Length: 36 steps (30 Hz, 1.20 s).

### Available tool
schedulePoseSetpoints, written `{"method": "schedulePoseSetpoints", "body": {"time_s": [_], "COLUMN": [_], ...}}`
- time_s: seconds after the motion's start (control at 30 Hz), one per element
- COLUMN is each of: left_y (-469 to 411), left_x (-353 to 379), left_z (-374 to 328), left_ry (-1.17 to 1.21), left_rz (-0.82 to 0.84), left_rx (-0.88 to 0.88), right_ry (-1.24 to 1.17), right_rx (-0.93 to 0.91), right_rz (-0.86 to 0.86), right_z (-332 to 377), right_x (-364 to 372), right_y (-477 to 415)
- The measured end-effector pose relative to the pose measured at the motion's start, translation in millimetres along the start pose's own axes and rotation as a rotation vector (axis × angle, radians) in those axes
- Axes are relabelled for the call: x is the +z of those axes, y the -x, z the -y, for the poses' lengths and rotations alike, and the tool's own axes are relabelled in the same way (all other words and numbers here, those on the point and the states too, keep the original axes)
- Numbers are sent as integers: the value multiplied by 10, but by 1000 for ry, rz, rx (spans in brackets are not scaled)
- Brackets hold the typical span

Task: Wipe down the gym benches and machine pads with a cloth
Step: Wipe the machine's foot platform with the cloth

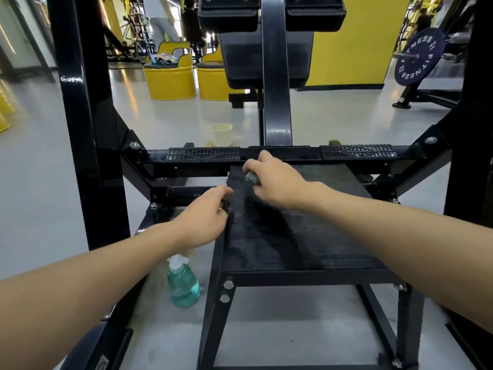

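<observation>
Under the right hand (272, 180): a small grey cloth (252, 178), bunched in the curled fingers and pressed onto the black surface (306, 236) of the machine, near its far left corner. Only a scrap of cloth shows below the knuckles (the rest is covered by the hand).

Left hand (205, 217): nearer the camera and left of the right hand. It is grasping the left rim of the same surface, fingers wrapped over the edge.

A darker band runs across the surface from the right hand toward the near edge. Cannot tell whether it is wet or shadow.

Below the left wrist: spray bottle (183, 284) with teal liquid and a white head, upright on the floor just beside the surface's left leg.

Beyond the right hand: crossbar with ribbed tread strip (204, 154), then a pale cup (222, 133) on the floor.

Higher up: black pads (229, 14) on the upright post.

Far right of the right hand: weight plate (418, 60) with white lettering.
</observation>
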<state>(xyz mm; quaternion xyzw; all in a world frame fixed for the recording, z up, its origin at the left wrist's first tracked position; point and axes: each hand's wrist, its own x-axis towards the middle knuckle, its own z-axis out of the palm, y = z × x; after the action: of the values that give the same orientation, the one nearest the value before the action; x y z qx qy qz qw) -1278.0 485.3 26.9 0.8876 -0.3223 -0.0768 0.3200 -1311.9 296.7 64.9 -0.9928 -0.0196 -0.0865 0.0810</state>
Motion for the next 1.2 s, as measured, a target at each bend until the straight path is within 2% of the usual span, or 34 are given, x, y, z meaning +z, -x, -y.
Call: {"method": "schedulePoseSetpoints", "body": {"time_s": [0.07, 0.1, 0.17, 0.23, 0.33, 0.4, 0.53, 0.67, 0.93, 1.2], "left_y": [-76, -117, -170, -206, -271, -282, -296, -308, -369, -287], "left_x": [42, 66, 122, 146, 126, 114, 88, 46, 8, 25], "left_z": [-48, -55, -56, -31, 10, 2, -6, -24, 4, -24], "left_ry": [26, 31, -7, -81, -111, -104, -113, -79, 242, 210], "left_rz": [-33, -44, -64, -72, -61, -52, -78, -64, -133, -68], "left_rx": [-32, -44, -33, -21, 11, 12, -29, -87, -223, -220], "right_ry": [-3, -49, -54, 50, -17, -10, 130, 45, 14, -46], "right_rx": [52, 66, 55, -56, -161, -129, -85, -94, -251, -333], "right_rz": [230, 284, 246, 200, -20, -116, -71, 15, 69, 130], "right_z": [-93, -129, -187, -200, -235, -274, -318, -288, -45, 87], "right_x": [6, 22, 99, 178, 288, 378, 566, 484, 361, 220], "right_y": [-136, -191, -251, -286, -474, -604, -719, -708, -114, 411]}}
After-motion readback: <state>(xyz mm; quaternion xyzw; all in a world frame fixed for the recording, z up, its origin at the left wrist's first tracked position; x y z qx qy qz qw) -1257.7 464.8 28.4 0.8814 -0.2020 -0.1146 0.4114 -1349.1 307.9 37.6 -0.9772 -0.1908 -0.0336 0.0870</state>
